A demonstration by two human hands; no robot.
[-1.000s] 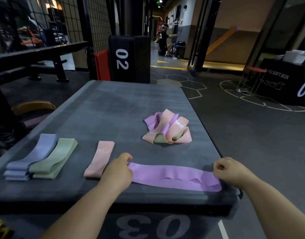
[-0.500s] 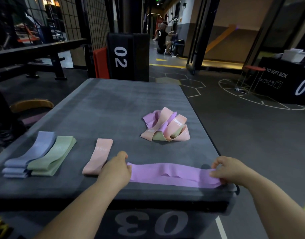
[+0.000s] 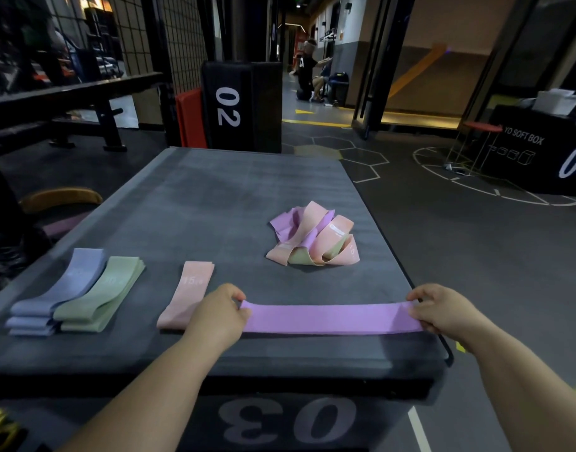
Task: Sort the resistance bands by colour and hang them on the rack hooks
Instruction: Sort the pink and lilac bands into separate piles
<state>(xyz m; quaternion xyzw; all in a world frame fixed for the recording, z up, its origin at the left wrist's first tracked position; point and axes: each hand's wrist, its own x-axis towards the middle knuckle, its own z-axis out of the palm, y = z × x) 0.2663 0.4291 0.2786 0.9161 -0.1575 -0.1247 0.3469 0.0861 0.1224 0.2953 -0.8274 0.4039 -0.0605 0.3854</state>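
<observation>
A purple band (image 3: pixel 329 318) lies stretched flat along the near edge of the grey soft box (image 3: pixel 234 197). My left hand (image 3: pixel 218 316) pinches its left end and my right hand (image 3: pixel 443 309) pinches its right end. To the left sit a single pink band (image 3: pixel 190 288), a stack of green bands (image 3: pixel 104 295) and a stack of blue bands (image 3: pixel 61 288), side by side. A tangled heap of pink, purple and green bands (image 3: pixel 312 239) lies further back on the right. No rack hooks show.
A black box marked 02 (image 3: pixel 241 106) stands behind the soft box, with a red mat (image 3: pixel 190 119) beside it. A bench (image 3: pixel 68 102) is at the left, another black box (image 3: pixel 547 148) at the far right. A person (image 3: pixel 307 70) sits in the corridor.
The purple band was slack and wrinkled; now it is pulled taut and smooth between my hands. My right hand shifted slightly outward along the box's near edge.
</observation>
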